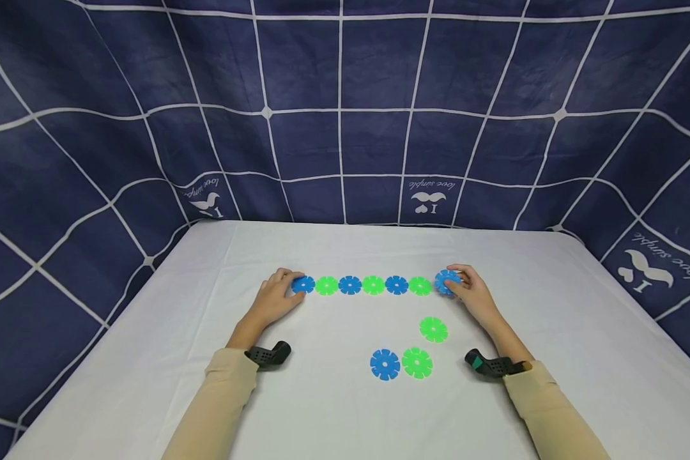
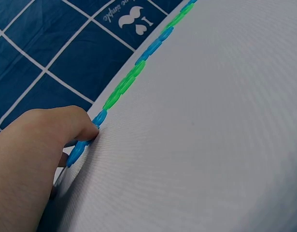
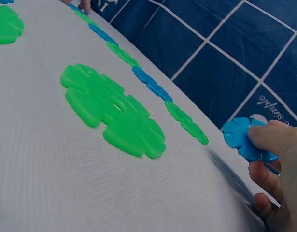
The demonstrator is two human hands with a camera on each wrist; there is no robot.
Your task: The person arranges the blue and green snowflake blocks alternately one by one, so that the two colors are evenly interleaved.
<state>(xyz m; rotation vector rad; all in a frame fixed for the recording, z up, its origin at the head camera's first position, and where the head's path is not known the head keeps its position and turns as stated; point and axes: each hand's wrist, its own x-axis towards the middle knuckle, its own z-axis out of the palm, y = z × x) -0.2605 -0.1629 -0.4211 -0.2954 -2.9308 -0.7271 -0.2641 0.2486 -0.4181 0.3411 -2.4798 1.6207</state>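
Observation:
A row of flat notched interlocking discs, blue and green by turns, lies across the white table. My left hand [image 1: 271, 300] is at the row's left end, thumb and fingers on opposite edges of the leftmost blue disc [image 1: 303, 285], which stays flat on the cloth. Between thumb and fingers, my right hand [image 1: 477, 299] pinches another blue disc [image 3: 239, 137] at the right end. That disc is tilted and raised off the table, close beside the row's last green disc [image 1: 420, 285]. In the right wrist view, a gap shows between these two.
Nearer the person lie a loose green disc [image 1: 434, 329], a second green disc [image 1: 417, 363] and a loose blue disc [image 1: 384, 365]. A dark blue curtain [image 1: 374, 147] with white lines hangs behind the table [image 1: 322, 409]. Each wrist carries a black strap camera.

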